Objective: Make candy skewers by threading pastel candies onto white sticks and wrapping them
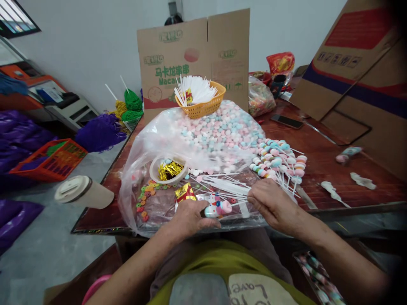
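The left fingers (201, 206) grip 1 candy skewer (213, 209), the right fingers (260, 198) close around white sticks (226, 186); threaded skewers (276, 162) lie right, many loose candies (227, 127) unthreaded.

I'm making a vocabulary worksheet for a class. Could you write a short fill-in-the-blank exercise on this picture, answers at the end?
1. The upright bundle of white sticks fills a yellow plastic ____.
2. Loose gold strips lie in a round, whitish ____.
3. The decorated candy is gripped at its pale blue end by the person's ____ hand.
4. The dark phone lies on the table, nearer the person's ____ hand.

Missing words: basket; bowl; left; right
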Demonstrator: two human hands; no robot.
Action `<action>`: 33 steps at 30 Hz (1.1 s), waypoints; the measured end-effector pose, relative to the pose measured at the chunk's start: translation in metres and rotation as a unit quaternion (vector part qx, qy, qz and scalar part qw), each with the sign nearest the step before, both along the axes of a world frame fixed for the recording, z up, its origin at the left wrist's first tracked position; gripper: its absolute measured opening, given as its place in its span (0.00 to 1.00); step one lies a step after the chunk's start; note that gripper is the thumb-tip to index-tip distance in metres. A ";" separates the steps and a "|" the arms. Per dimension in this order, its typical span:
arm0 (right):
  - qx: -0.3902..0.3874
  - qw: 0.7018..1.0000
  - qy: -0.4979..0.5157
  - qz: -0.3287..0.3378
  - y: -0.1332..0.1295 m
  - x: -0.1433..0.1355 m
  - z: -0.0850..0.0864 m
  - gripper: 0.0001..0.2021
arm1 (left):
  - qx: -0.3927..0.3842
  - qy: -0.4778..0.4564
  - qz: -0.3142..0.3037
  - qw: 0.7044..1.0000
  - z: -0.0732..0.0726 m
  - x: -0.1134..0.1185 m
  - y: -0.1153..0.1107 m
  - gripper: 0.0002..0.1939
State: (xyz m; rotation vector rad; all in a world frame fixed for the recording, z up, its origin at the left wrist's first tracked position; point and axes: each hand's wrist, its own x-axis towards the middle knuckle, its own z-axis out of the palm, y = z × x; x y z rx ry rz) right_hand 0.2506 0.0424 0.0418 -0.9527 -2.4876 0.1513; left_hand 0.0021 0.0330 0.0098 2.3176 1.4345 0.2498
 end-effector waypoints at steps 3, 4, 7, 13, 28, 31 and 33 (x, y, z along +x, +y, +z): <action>0.005 1.000 -0.019 0.002 0.001 -0.006 -0.001 0.12 | -0.027 -0.084 0.016 0.996 -0.001 0.007 0.000 0.21; 0.008 1.000 -0.028 0.001 0.002 -0.005 -0.001 0.12 | -0.037 -0.111 0.018 0.993 -0.001 0.008 0.000 0.21; 0.003 0.999 -0.049 0.004 0.003 -0.001 0.002 0.12 | -0.107 -0.188 0.005 0.976 0.004 0.007 0.001 0.23; -0.067 0.990 -0.104 0.066 -0.006 -0.019 -0.008 0.07 | -0.203 -0.268 -0.033 0.941 0.003 0.023 -0.004 0.13; -0.031 0.994 -0.090 0.060 0.003 -0.022 -0.005 0.11 | -0.419 -0.463 0.128 0.771 -0.015 0.017 0.001 0.18; -0.015 0.994 -0.092 0.061 -0.001 -0.034 -0.011 0.09 | -0.337 -0.459 0.122 0.813 -0.018 0.027 -0.006 0.18; 0.002 0.994 -0.089 0.057 -0.004 -0.043 -0.017 0.07 | -0.276 -0.448 0.125 0.841 -0.019 0.030 -0.008 0.18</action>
